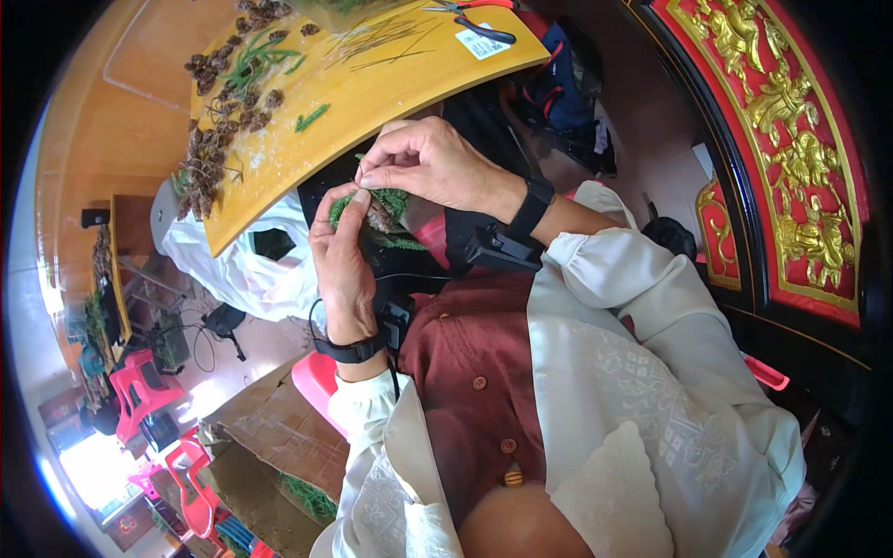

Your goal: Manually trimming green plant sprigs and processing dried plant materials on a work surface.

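Observation:
My left hand (342, 256) is closed around an artificial green pine sprig (394, 201), its thumb lying across the front. Among the needles sits a brown pine cone (379, 219), partly covered by the thumb. Just above that thumb tip, my right hand (437, 166) pinches with thumb and forefinger. Whatever lies in this pinch is too small and hidden to make out. Both hands meet in front of the table's near edge. Black straps with small boxes circle both wrists.
On the yellow table (372, 102) lie several pine cones (200, 172), loose green sprigs (253, 65), thin brown wires (381, 42) and red-and-black pliers (474, 11). A white plastic bag (279, 279) hangs below its left side. A cardboard box (270, 437) and pink stools (144, 395) stand lower left.

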`<state>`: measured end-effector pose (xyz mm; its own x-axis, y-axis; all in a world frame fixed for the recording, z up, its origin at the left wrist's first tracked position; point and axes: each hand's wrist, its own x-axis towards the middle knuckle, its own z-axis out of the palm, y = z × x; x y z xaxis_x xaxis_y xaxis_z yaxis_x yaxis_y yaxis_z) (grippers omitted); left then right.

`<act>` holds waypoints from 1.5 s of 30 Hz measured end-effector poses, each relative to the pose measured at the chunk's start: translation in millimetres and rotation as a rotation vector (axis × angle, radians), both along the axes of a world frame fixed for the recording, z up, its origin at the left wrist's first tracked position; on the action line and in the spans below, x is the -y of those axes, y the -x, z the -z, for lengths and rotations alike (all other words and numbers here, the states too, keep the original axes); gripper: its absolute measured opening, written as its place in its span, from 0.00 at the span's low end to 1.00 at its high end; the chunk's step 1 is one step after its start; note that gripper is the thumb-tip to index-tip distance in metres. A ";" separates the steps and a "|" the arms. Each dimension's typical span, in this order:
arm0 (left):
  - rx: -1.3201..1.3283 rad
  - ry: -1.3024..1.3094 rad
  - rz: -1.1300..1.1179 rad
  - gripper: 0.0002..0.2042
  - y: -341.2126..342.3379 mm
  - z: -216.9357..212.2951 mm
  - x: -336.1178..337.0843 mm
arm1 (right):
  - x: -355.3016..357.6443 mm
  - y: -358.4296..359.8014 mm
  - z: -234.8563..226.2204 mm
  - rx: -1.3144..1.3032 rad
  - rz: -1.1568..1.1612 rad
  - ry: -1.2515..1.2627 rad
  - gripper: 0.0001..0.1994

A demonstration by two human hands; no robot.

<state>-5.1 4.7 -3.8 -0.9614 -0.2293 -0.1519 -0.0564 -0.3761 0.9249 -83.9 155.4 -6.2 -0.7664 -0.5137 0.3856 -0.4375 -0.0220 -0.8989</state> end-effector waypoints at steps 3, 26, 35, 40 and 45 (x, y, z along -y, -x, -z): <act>0.031 0.004 -0.014 0.05 -0.7 -3.6 -1.3 | 1.4 -1.6 1.8 -0.066 0.024 0.008 0.04; 0.170 0.209 0.307 0.03 -1.6 -4.4 10.7 | -9.6 3.8 0.5 -0.718 -0.034 -0.254 0.04; 0.068 0.111 0.208 0.05 -4.7 -3.5 7.6 | -7.9 3.4 -4.2 -0.788 0.062 -0.154 0.03; 0.006 0.290 0.196 0.03 -5.0 -2.2 3.9 | -9.3 4.5 -5.3 -0.911 0.063 -0.202 0.03; -0.106 0.741 0.059 0.04 -5.1 -1.8 -3.7 | -0.8 -2.3 2.8 -0.909 0.192 -0.309 0.02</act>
<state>0.0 8.5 -2.0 -0.9762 -0.1832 0.1164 0.0463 0.3484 0.9362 -81.6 156.1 -9.0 -0.3245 -0.5890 0.7401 -0.9379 0.3015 -0.1713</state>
